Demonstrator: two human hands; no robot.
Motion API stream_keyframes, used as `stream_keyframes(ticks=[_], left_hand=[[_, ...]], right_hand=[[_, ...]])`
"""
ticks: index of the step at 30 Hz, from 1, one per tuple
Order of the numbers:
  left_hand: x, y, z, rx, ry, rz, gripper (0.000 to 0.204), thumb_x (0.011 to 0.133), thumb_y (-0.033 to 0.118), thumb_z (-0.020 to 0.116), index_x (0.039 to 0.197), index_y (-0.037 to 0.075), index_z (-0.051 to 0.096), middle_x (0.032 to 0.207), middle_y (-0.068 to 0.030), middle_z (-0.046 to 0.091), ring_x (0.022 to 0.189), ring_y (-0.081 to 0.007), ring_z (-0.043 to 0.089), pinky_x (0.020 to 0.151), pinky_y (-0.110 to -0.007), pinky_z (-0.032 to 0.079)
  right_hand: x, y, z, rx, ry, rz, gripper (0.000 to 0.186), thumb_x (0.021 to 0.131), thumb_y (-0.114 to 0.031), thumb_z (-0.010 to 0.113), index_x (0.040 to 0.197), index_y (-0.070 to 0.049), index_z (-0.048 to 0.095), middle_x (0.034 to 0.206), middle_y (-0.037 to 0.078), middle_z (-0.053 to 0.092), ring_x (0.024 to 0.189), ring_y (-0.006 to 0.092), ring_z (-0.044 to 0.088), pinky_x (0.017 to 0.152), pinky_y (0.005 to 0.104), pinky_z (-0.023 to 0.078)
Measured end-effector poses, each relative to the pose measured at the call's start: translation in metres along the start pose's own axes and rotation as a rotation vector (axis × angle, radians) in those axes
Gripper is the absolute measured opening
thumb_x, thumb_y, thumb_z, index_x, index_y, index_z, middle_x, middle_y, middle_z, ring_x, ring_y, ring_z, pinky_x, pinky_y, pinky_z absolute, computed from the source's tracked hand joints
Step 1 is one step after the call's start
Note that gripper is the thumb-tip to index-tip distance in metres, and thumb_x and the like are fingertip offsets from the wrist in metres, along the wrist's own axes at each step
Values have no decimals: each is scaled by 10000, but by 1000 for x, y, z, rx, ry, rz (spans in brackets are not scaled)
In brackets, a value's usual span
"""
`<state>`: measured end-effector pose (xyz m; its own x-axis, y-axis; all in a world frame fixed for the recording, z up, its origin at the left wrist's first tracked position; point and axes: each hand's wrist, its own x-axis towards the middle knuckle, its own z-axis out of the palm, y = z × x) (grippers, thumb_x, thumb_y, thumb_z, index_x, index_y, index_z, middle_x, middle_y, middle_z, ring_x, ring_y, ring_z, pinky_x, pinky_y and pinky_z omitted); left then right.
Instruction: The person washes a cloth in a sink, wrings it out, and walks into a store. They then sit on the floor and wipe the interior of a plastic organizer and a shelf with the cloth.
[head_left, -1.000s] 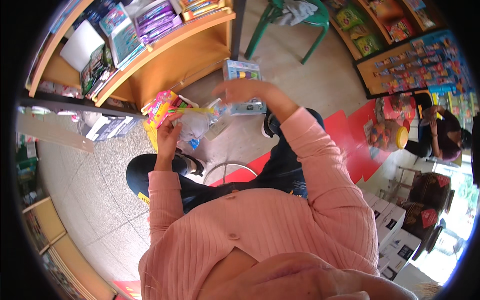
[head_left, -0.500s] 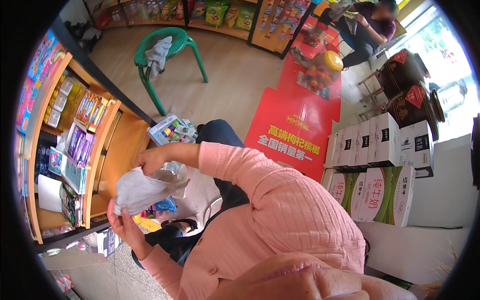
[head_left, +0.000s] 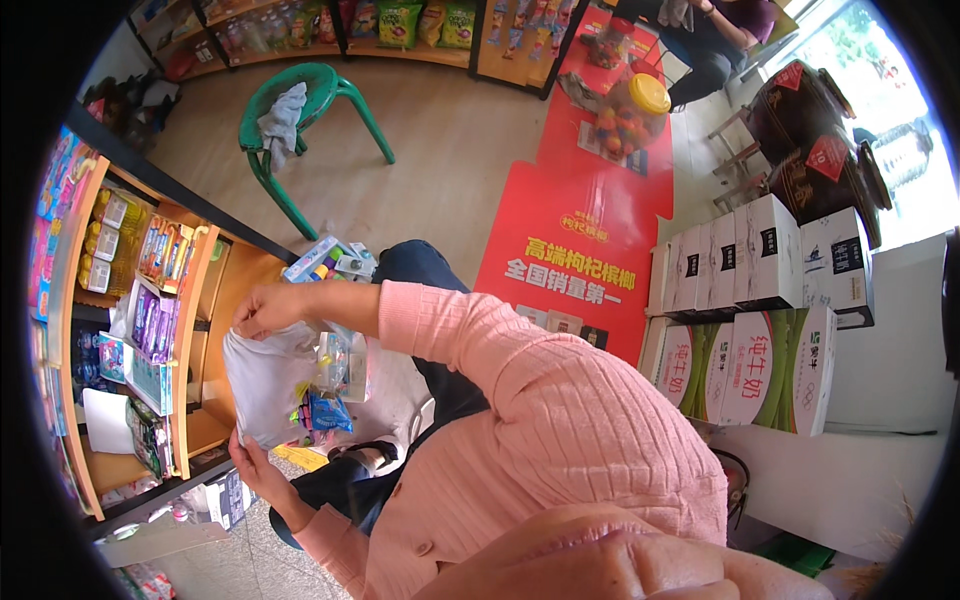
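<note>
evidently, the wooden shelf unit (head_left: 190, 370) stands at nine o'clock of the pale grey cloth (head_left: 262, 385), whose six o'clock edge the left hand (head_left: 262, 472) grasps; the right hand (head_left: 270, 311) (fingers curled) grips its twelve o'clock edge, and a blue packet (head_left: 330, 412) lies at four o'clock.

Counted at the fingers (head_left: 243, 325): two hands, being the right hand (head_left: 268, 308) and the left hand (head_left: 262, 475), one pale limp article (head_left: 262, 385) between them, and one blue packet (head_left: 330, 413) just to the right of the left fingers. Beyond the right fingers: one green stool (head_left: 312, 92) bearing one grey rag (head_left: 283, 120). Well to the right of all fingers: one yellow-lidded jar (head_left: 632, 118), two dark brown urns (head_left: 822, 180), two green-and-white cartons (head_left: 775, 395) and apparently four white boxes (head_left: 768, 260), the rear ones partly hidden.
</note>
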<state>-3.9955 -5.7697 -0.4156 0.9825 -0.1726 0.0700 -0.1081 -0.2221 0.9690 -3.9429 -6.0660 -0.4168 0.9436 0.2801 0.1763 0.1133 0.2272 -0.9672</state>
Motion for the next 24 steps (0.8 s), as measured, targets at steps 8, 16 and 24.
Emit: stream_keyframes(ticks=[8,16,24], left_hand=[[12,-6,-16,295,115,10,307,933,203,605,1147,-17,586,1100,-65,584,1002,-159,528,904,-297,423],[6,-30,-45,-97,96,89,301,978,234,512,1172,6,545,1156,-82,565,1045,-180,514,956,-319,378],[-2,22,-21,-210,257,179,517,993,326,405,1303,-87,427,1320,-181,439,1221,-267,406,1059,-382,274]], right_hand=[[-7,-21,-5,-3,224,46,179,873,-145,567,737,-57,643,664,-53,547,639,43,497,579,218,403],[-10,-31,-16,177,-9,226,149,904,-145,569,906,-17,645,798,18,637,722,119,621,683,259,524],[-3,-22,-7,805,-203,157,365,964,-345,487,1016,-8,616,895,66,661,834,156,638,791,292,510]])
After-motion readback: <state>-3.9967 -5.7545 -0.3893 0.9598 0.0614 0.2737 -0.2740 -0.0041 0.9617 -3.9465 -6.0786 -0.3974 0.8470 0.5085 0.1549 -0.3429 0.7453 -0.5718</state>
